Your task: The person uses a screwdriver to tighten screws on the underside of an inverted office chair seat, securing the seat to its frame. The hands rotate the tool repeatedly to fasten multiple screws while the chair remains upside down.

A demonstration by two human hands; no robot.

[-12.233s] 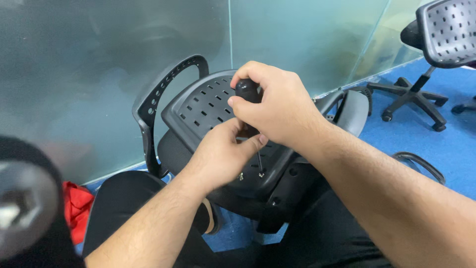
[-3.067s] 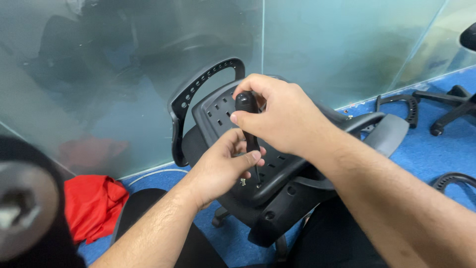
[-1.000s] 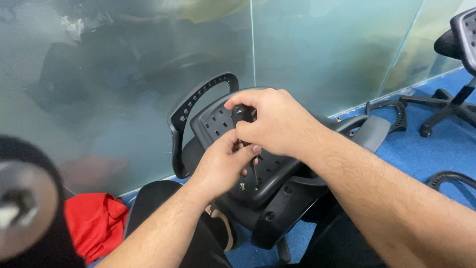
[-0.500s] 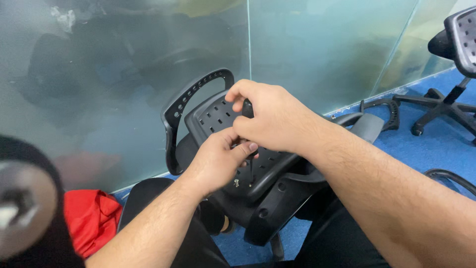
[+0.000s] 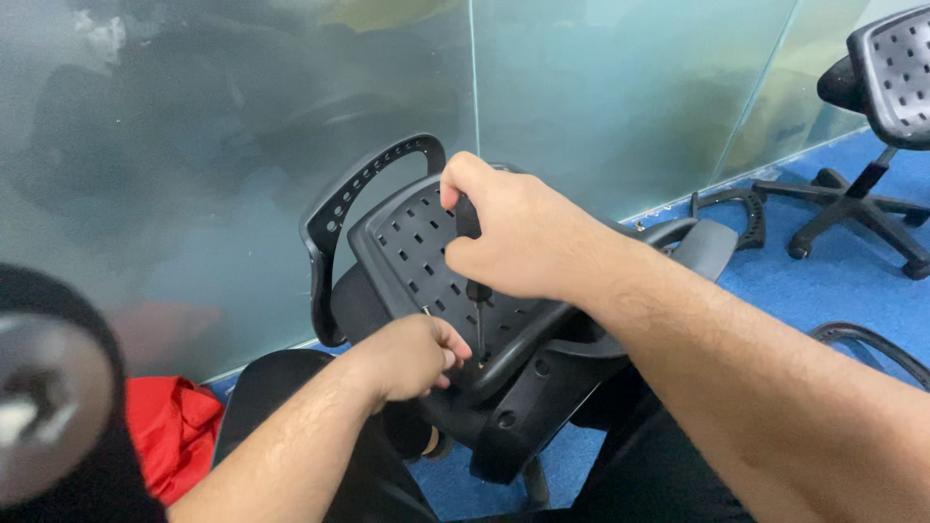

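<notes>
Two hands at the chair back (image 5: 412, 247): right hand (image 5: 518, 237) wraps the screwdriver (image 5: 473, 291) handle, left hand (image 5: 412, 356) pinches by its tip. Screw-driving step; next needs steady downward turning.

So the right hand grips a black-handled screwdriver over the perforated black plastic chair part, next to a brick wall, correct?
Not quite: the head view shows a frosted glass wall, not brick. The rest stands: the right hand grips the black-handled screwdriver over the perforated black plastic chair part.
</notes>
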